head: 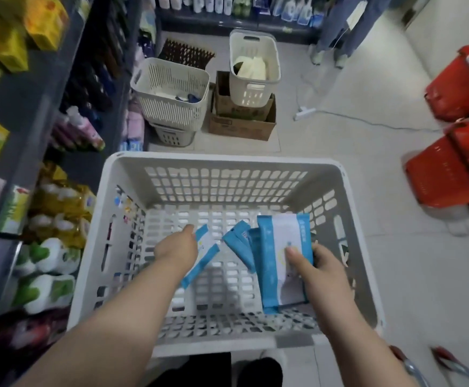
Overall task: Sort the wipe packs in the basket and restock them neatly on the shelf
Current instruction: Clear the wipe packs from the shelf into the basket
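While both hands work inside white basket (222,159), head view shows gathering step; shelf stocking not begun. Lower right of centre, right hand (325,272) grips stack of blue-white wipe packs (282,263), thumb on top. At frame centre, left hand (176,250) lies on single pack (205,256); fingers hidden, cannot tell grip. Between them lean loose packs (240,244). Next move likely: add these to stack, faces aligned, then lift toward shelf (18,113) at left.

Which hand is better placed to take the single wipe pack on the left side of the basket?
Left, probably. The left hand is right at that wipe pack, while the right hand is full, gripping a stack of packs.
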`<state>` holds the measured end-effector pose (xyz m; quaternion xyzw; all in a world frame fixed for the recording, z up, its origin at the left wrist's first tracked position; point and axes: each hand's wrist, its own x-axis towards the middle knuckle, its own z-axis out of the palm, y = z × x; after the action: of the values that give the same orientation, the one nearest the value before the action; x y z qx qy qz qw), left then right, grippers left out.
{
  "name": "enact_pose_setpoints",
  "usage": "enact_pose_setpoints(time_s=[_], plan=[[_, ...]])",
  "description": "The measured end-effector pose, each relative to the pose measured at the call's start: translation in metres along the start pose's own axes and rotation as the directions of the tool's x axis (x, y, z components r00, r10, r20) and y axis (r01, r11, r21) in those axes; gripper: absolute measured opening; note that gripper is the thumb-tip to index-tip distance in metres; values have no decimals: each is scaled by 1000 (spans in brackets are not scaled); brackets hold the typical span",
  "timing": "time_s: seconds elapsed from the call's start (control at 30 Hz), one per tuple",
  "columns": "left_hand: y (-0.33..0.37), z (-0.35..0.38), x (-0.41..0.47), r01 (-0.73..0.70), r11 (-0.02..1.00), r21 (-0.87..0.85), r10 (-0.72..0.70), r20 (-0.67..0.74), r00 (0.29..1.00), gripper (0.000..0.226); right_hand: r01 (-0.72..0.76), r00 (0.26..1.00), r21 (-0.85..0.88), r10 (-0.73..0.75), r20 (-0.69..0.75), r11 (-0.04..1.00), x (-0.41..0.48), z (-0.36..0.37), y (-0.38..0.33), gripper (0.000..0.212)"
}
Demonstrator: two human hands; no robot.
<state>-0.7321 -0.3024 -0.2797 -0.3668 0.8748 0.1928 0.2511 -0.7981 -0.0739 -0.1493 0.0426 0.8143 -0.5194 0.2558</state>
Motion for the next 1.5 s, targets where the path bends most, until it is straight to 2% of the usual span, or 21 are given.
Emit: enact_pose_setpoints(time_s=[0.07, 0.13, 0.2, 0.3, 0.4, 0.5, 0.6, 0.73, 0.9, 1.03, 1.13, 1.23, 1.3, 1.37, 1.43, 1.5], plan=[[-9, 2, 0, 10, 999, 38, -11, 40, 999, 48, 0, 998, -77, 5, 66, 997, 21, 19, 0, 20], [-15, 1, -4, 11, 995, 95, -17, 60, 998, 46, -10, 990, -249, 45, 136, 969, 44, 36, 5, 45], [-18, -3, -12, 11, 990, 143, -20, 63, 998, 41, -30, 979, -422, 112, 170, 906, 57, 45, 10, 57], [-21, -11, -31, -17, 982, 189, 15, 15, 1000, 34, 32, 956, -550, 134, 260, 835, 59, 50, 18, 54], [-13, -20, -61, -87, 960, 265, 119, -110, 987, 29, 136, 919, -585, 120, 376, 799, 48, 53, 20, 50], [5, -27, -101, -159, 961, 229, 215, -250, 944, 31, 289, 858, -561, 50, 511, 775, 33, 54, 16, 46], [21, -34, -143, -150, 960, 236, 229, -358, 905, 38, 458, 779, -479, -78, 622, 749, 17, 53, 6, 43], [19, -28, -200, 5, 984, 176, 83, -490, 868, 39, 664, 610, -309, -254, 751, 680, -8, 54, -8, 39], [-14, -5, -283, 163, 984, -71, -169, -656, 736, 40, 812, 345, -106, -326, 880, 574, -63, 74, -18, 38], [-50, 9, -364, 299, 923, -244, -378, -725, 576, 35, 870, 93, 80, -320, 943, 487, -138, 105, -19, 37], [-82, 17, -424, 378, 851, -365, -513, -731, 449, 36, 891, -122, 218, -252, 960, 398, -202, 125, -18, 48], [-121, 25, -482, 463, 766, -446, -614, -720, 322, 39, 870, -286, 351, -227, 931, 346, -265, 150, -20, 49], [-152, 32, -519, 515, 712, -477, -651, -722, 232, 40, 855, -384, 437, -225, 896, 281, -312, 172, -25, 41], [-184, 40, -554, 556, 676, -484, -664, -727, 175, 40, 824, -452, 507, -247, 857, 253, -361, 194, -29, 40], [-216, 46, -586, 594, 639, -489, -682, -718, 142, 40, 787, -502, 565, -275, 820, 248, -408, 218, -27, 39], [-245, 51, -615, 629, 608, -484, -703, -697, 141, 40, 754, -542, 605, -278, 793, 257, -449, 239, -21, 38]])
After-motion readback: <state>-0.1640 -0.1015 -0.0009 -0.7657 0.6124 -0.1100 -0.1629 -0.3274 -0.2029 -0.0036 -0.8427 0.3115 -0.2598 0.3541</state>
